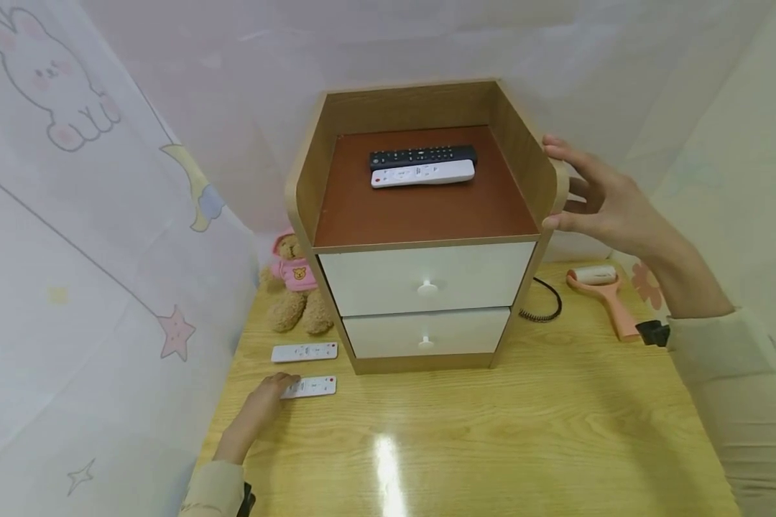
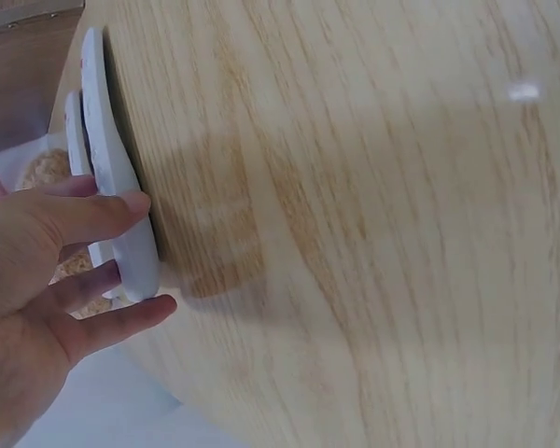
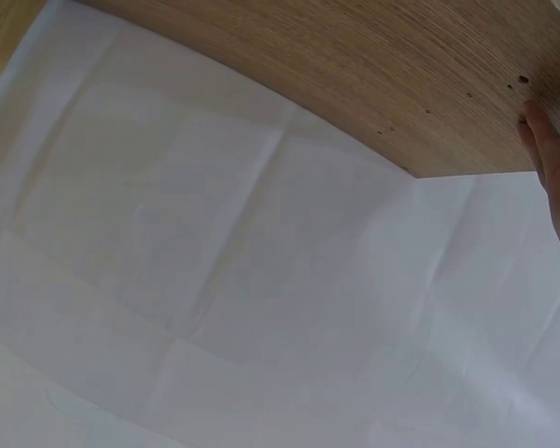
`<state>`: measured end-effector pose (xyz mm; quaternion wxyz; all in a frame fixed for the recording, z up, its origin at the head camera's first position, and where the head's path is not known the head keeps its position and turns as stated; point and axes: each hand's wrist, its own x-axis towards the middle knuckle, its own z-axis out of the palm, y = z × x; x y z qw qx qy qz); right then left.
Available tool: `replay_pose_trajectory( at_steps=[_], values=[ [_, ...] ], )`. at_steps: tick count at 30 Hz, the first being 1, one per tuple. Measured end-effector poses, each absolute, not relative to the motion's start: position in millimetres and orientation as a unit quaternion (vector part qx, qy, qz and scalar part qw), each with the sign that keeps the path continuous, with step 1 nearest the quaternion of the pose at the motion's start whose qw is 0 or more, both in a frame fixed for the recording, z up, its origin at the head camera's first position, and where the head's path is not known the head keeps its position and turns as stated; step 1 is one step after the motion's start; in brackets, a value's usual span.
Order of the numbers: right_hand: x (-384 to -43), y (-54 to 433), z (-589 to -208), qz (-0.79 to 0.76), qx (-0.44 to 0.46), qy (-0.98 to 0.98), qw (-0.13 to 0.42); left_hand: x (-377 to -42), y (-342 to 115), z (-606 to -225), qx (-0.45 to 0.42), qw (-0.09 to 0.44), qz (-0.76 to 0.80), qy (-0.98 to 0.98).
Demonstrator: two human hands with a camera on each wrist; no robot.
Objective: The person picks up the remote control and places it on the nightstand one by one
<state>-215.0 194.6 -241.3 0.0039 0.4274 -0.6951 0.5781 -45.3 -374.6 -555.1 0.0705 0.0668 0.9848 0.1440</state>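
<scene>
Closest to its wrist camera, the left hand (image 2: 19,308) pinches the left end of a white remote control (image 1: 317,386) at the left of the wood-grain tabletop (image 1: 491,424). Just behind lies a 2nd white remote (image 1: 300,352); farther back sits a teddy bear (image 1: 299,276) in a pink top. Next stands a 2-drawer cabinet (image 1: 420,215), with 1 black remote (image 1: 455,154) and, in front of it, a 3rd white remote (image 1: 449,171) on top. Rightward comes a coiled black cord (image 1: 543,317). Above, the right hand (image 1: 611,201) grips the cabinet's right side panel, over an orange-handled lint roller (image 1: 614,305).
</scene>
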Motion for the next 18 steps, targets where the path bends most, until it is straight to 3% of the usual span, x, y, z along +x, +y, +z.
replay_pose_trajectory(
  at_steps=[18],
  values=[
    [-211.3, 192.7, -239.9, 0.581, 0.429, -0.692, 0.001, -37.5, -382.7, -564.3, 0.074, 0.015, 0.142, 0.987]
  ],
)
